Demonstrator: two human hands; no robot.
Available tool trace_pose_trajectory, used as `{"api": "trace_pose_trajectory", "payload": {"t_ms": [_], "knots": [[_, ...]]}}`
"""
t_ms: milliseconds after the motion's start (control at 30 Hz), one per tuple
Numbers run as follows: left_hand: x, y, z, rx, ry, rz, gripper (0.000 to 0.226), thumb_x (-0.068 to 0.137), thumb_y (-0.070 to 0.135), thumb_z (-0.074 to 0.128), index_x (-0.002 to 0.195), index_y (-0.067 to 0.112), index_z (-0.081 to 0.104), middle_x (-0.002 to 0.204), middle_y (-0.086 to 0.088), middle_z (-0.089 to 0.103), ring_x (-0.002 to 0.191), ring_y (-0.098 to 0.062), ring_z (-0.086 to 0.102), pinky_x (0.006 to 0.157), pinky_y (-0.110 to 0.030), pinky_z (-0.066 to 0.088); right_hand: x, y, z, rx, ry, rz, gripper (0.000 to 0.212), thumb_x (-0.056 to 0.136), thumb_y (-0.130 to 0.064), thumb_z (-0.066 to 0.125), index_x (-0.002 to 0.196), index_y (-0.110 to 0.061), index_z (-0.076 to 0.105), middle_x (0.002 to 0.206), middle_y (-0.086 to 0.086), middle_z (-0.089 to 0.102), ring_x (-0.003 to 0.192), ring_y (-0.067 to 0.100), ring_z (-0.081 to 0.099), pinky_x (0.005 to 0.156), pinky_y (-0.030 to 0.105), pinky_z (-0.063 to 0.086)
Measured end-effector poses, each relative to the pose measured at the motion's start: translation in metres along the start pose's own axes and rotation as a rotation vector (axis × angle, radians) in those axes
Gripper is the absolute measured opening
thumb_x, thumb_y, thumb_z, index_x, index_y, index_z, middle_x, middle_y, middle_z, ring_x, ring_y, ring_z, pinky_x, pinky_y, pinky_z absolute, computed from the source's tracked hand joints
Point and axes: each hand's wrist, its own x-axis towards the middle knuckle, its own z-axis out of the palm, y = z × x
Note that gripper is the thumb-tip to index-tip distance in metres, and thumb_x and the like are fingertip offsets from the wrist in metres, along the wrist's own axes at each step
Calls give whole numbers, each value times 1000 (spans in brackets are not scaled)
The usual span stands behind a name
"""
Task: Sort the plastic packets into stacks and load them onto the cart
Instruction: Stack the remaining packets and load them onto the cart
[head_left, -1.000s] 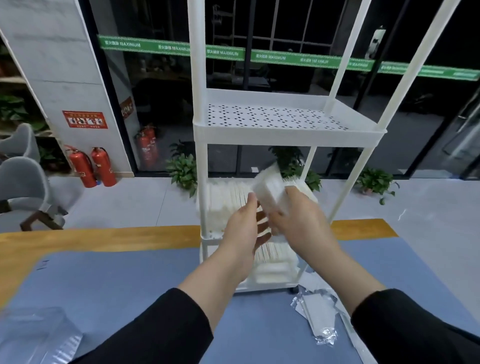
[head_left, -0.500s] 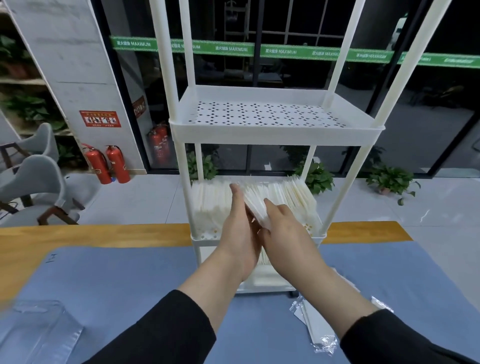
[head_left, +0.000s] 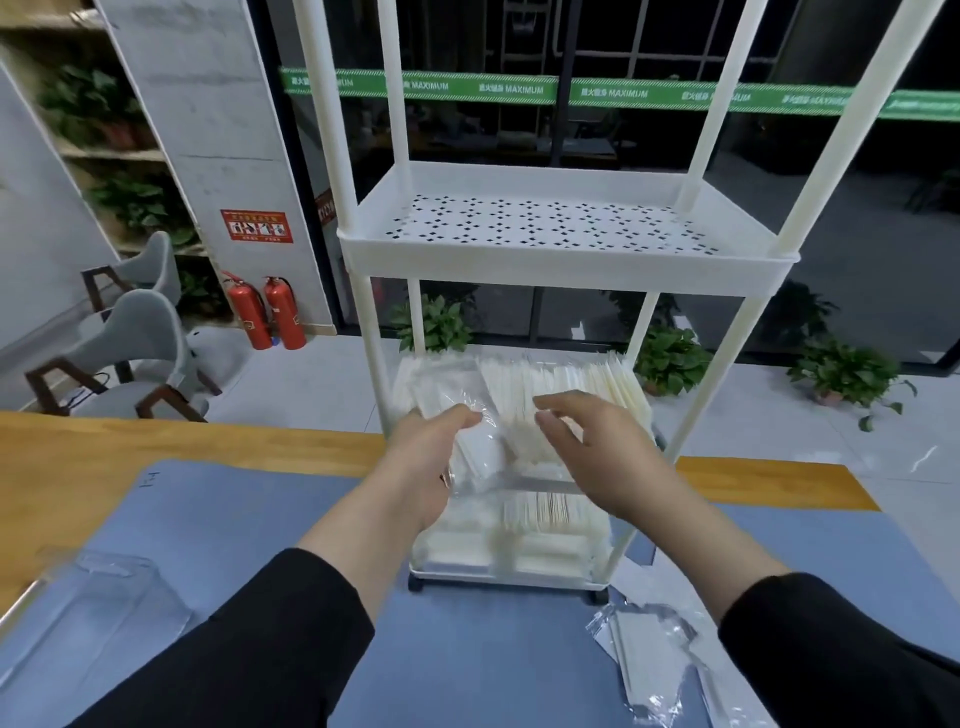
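On the near left corner of the blue mat (head_left: 249, 525) sits a clear plastic tray (head_left: 104, 597), well away from the work. It is blurry, so I cannot tell if anything is in it.

Further right, the left hand (head_left: 421, 457) grips one plastic packet (head_left: 457, 410), with the thumb curled over its front. The packet leans against the left end of the row of packets (head_left: 566, 400) that stands on the middle shelf of the white cart (head_left: 566, 244). The packet is slippery and floppy. If the hand lets go before it stands straight, it could slide down or tip out over the front edge of the shelf.

Next comes the right hand (head_left: 608, 452). Its fingers are spread and bent a little, and it holds nothing. It hangs just in front of the row. If it bumps the row, the packets could fall over like dominoes, because they stand on their thin edges. A hard push could also roll the cart back on the mat, since it has small wheels.

More packets fill the bottom shelf. The top shelf with the holes has none.

By the near right corner of the mat lie a few loose packets (head_left: 644, 654), just beside the right sleeve. The sleeve could sweep them off the edge.
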Motion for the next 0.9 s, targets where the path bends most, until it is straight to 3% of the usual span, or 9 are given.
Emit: {"api": "trace_pose_trajectory", "payload": {"t_ms": [100,200,267,333,567,667,733,800,900], "knots": [[0,2,-4,20,20,73,44,75,27,82,115,18,64,119,-11,70,104,-32,66,86,-45,56,28,12,-1,-244,28,-55,36,106,-25,45,138,-17,58,142,1,55,126,20,53,97,23,37],[-2,4,-3,115,75,136,84,71,41,79,143,15,45,136,-10,58,114,-34,60,87,-46,52,58,17,7,-383,-219,-66,42,107,-22,37,148,-24,45,158,-4,37,143,21,36,115,34,30],[-4,7,-3,170,93,164,83,80,39,76,149,14,37,140,-11,54,118,-35,57,85,-45,52,73,19,14,-414,-336,-69,46,107,-21,30,151,-30,39,163,-10,25,150,19,22,121,37,18],[1,7,-5,226,93,182,76,89,34,72,150,13,33,138,-12,52,112,-33,56,71,-37,45,84,22,20,-423,-385,-108,46,107,-21,29,151,-33,39,163,-14,24,152,15,15,124,42,11],[5,7,-5,275,57,223,80,96,30,65,159,21,15,123,3,39,109,-23,41,85,-40,36,92,28,22,-601,-286,-96,35,104,-40,31,114,-33,64,131,-8,53,125,20,45,113,52,25],[6,7,-3,309,51,236,79,97,31,64,159,19,16,110,5,41,105,-22,41,83,-39,35,89,29,16,-608,-216,-14,44,104,-47,32,107,-22,67,125,-1,56,109,24,52,103,46,39],[6,10,0,339,43,245,76,96,32,65,156,18,21,118,3,47,106,-22,46,78,-36,38,86,33,13,-537,-156,28,42,103,-49,37,103,-19,68,124,0,56,99,24,54,93,41,44],[5,15,6,374,43,255,67,94,31,65,150,18,31,120,-1,55,103,-21,53,69,-32,39,84,39,13,-510,-119,44,40,100,-53,44,104,-21,68,126,-2,55,104,23,55,94,41,43],[8,25,20,416,39,283,51,92,24,64,137,16,41,102,-2,59,83,-14,55,64,-29,42,82,48,17,-504,-59,59,34,95,-53,54,104,-22,67,126,-3,55,113,22,53,98,41,41]]}}
